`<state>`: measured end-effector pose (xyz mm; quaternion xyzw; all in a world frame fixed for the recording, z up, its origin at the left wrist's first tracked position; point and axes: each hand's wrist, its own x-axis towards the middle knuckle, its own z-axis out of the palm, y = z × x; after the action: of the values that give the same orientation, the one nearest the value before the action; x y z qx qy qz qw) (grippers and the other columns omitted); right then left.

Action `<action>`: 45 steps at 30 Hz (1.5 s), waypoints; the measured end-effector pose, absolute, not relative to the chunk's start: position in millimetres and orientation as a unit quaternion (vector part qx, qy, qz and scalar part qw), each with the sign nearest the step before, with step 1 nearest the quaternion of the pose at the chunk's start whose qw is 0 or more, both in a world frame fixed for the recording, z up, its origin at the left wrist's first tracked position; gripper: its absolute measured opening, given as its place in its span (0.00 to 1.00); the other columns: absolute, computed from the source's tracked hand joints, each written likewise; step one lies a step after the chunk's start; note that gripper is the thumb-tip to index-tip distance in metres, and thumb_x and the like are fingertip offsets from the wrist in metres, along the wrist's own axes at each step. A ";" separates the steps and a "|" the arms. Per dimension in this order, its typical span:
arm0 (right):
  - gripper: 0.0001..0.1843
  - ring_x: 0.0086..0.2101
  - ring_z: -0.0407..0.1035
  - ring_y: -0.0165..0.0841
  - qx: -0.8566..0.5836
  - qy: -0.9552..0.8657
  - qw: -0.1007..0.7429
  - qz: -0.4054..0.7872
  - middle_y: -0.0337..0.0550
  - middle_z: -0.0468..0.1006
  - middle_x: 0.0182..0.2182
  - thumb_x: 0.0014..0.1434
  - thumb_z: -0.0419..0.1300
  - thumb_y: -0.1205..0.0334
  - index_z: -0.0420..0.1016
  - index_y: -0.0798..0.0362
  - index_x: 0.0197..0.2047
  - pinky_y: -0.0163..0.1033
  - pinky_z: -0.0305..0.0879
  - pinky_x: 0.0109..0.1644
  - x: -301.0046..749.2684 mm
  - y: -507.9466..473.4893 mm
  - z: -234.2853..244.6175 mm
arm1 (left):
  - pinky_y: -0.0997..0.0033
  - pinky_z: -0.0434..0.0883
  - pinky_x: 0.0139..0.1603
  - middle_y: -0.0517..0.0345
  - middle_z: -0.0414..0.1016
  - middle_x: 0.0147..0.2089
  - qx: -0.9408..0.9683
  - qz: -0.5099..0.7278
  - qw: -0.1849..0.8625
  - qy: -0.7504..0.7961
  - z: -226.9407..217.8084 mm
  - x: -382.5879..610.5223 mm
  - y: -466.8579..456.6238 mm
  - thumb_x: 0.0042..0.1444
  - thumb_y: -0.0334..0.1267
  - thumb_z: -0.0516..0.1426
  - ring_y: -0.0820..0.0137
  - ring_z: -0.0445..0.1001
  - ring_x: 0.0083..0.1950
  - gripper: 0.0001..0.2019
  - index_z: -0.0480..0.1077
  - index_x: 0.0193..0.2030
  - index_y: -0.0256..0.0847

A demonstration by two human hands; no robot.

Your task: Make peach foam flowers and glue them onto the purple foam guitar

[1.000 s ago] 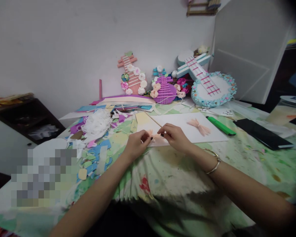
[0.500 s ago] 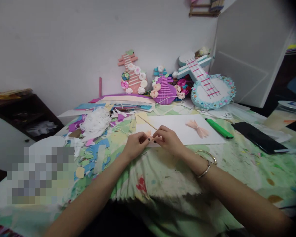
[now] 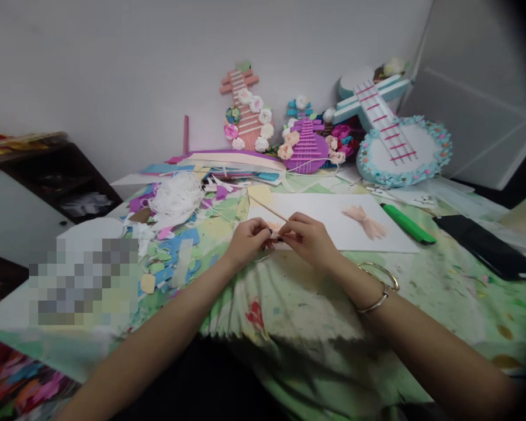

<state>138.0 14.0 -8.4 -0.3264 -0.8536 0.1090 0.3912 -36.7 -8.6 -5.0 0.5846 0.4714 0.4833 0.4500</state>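
Observation:
My left hand is closed, pinching a small piece of peach crepe paper by its edge. Close against it, my right hand is also closed, its fingertips at the same paper. A thin wooden stick slants up and left out of my right hand. Both hands are at the front edge of a white board. To the right on that board lies another peach crepe paper piece, gathered in the middle like a bow. My fingers cover much of the paper between them.
Green cutter-like tool and black phone-like slab lie right. A white string heap and paper scraps spread left. Behind stand lute-shaped crafts, one purple, one pale blue. A cabinet stands far left.
The view has shifted, so the things at the back appear higher and farther right. My hands stay together at the peach paper, with only slight finger movement.

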 end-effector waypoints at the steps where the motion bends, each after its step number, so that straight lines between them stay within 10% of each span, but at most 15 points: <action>1: 0.05 0.26 0.62 0.25 -0.328 -0.852 0.392 0.112 0.40 0.71 0.32 0.55 0.58 0.69 0.75 0.53 0.32 0.31 0.56 0.31 138.1 13.8 -7.8 | 0.77 0.62 0.23 0.62 0.70 0.19 0.584 0.484 0.446 0.475 -5.2 -37.1 -8.3 0.47 0.33 0.54 0.75 0.69 0.20 0.03 0.64 0.25 0.37; 13: 0.04 0.20 0.53 0.22 -0.366 -0.803 0.414 0.225 0.33 0.64 0.19 0.54 0.61 0.63 0.75 0.55 0.32 0.33 0.48 0.27 137.1 10.4 -0.9 | 0.71 0.67 0.43 0.53 0.77 0.41 0.703 0.487 0.295 0.425 -3.2 -42.7 -6.4 0.52 0.30 0.51 0.67 0.72 0.44 0.12 0.74 0.38 0.37; 45: 0.12 0.19 0.51 0.22 -0.361 -0.739 0.409 0.396 0.33 0.63 0.18 0.51 0.61 0.55 0.71 0.57 0.31 0.31 0.44 0.22 144.4 15.2 5.2 | 0.77 0.59 0.27 0.64 0.68 0.25 0.552 0.551 0.500 0.377 -2.8 -43.2 -9.1 0.43 0.30 0.59 0.77 0.63 0.26 0.04 0.68 0.28 0.37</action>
<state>144.4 15.2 5.2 -0.3611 -0.7388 0.3961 0.4086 -43.2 -9.1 -2.8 0.5517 0.3771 0.5512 0.4996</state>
